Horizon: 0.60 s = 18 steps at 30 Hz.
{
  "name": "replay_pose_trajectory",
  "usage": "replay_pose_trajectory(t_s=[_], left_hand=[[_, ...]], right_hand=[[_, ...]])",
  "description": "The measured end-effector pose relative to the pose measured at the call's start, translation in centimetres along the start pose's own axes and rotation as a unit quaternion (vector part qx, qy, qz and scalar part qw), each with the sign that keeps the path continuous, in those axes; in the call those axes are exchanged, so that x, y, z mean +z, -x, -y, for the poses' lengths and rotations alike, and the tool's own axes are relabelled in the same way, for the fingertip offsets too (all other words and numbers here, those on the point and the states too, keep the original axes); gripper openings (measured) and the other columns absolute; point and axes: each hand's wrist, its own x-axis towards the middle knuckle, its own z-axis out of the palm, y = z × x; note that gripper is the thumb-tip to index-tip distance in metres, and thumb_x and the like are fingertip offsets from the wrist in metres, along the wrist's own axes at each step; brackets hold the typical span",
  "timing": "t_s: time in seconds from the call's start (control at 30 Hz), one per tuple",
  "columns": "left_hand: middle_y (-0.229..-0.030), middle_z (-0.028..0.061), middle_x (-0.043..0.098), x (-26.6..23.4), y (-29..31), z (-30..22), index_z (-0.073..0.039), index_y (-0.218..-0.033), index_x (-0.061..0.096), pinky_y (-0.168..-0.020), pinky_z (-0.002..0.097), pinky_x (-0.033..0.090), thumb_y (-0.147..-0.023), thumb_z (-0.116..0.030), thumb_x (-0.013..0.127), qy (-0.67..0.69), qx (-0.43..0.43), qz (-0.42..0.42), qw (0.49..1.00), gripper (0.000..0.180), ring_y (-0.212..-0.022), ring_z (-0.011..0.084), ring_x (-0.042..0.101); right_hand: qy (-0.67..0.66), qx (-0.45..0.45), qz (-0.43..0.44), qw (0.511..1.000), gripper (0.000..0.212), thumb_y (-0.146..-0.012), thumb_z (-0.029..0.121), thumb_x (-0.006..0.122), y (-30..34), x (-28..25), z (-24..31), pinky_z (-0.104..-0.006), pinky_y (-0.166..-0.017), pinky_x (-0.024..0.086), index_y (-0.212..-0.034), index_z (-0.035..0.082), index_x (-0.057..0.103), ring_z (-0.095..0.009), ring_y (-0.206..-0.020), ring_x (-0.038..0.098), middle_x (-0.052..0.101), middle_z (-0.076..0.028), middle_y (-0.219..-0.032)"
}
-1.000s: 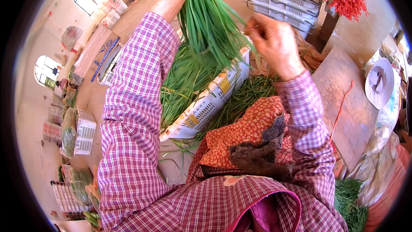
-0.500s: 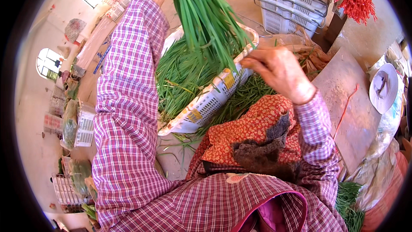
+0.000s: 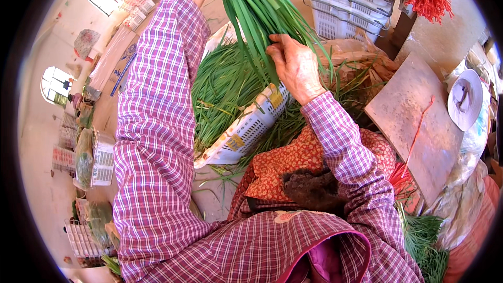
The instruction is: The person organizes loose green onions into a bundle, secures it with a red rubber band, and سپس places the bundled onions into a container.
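Legible text: none | yellow patches [image 3: 236, 141] on white crate [image 3: 224, 156]: too blurred to read

Head cam: left unit of the pair worn up on the person's head, aimed steeply down and forward. Upright, unmirrored. Close in: checked shirt [image 3: 236, 241] fills the bottom edge, right hand [image 3: 297, 68] and white basket [image 3: 230, 151] sit near centre, top edge crops the left arm [image 3: 154, 99] about the wrist. Fisheye, black corners, bowed edges; wide enough to catch the far arched window [image 3: 56, 85] at left.
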Motion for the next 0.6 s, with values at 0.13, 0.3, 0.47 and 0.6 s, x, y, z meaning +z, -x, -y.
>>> replay_pose_trajectory(t_s=[0.13,0.3,0.47,0.6], left_hand=[[-0.071,0.0113,0.064,-0.9,-0.4,0.0,0.003,-0.087,0.065,-0.051,0.0334,0.052,-0.083,-0.001,0.069,0.025,-0.036,0.017,0.999,0.006,-0.058,0.0224,0.063],[-0.072,0.0105,0.064,-1.0,0.4,0.2,0.003,-0.090,0.064,-0.051,0.0333,0.052,-0.085,-0.002,0.068,0.020,-0.038,0.021,0.999,0.008,-0.057,0.0219,0.062],[-0.075,0.0106,0.066,-3.6,-0.2,-0.9,0.001,-0.092,0.063,-0.055,0.0324,0.058,-0.087,-0.007,0.068,0.071,-0.009,0.057,0.996,0.011,-0.061,0.0225,0.066],[-0.073,0.0104,0.067,-5.9,2.3,-2.9,-0.001,-0.092,0.063,-0.057,0.0339,0.060,-0.088,-0.011,0.069,0.102,-0.002,0.109,0.989,0.012,-0.064,0.0229,0.068]], right_hand=[[-0.029,0.047,0.008,0.998,0.019,-0.087,0.019,0.066,-1.3,0.4,1.6,-0.0454,-0.069,0.051,-0.098,0.005,0.062,-0.034,-0.077,0.066,0.070,-0.012,-0.087],[-0.024,0.024,-0.024,0.999,0.015,-0.084,0.018,0.066,-2.5,0.0,1.4,-0.0459,-0.066,0.050,-0.090,0.005,0.062,-0.033,-0.075,0.066,0.068,-0.012,-0.078],[0.053,-0.112,0.116,0.985,0.007,-0.082,0.016,0.062,-2.1,-0.8,1.1,-0.0435,-0.063,0.052,-0.083,0.008,0.064,-0.032,-0.071,0.066,0.066,-0.012,-0.074],[0.061,-0.112,0.362,0.923,0.012,-0.084,0.021,0.065,3.7,-1.8,1.6,-0.0411,-0.064,0.053,-0.080,0.009,0.063,-0.031,-0.071,0.066,0.066,-0.010,-0.075]])
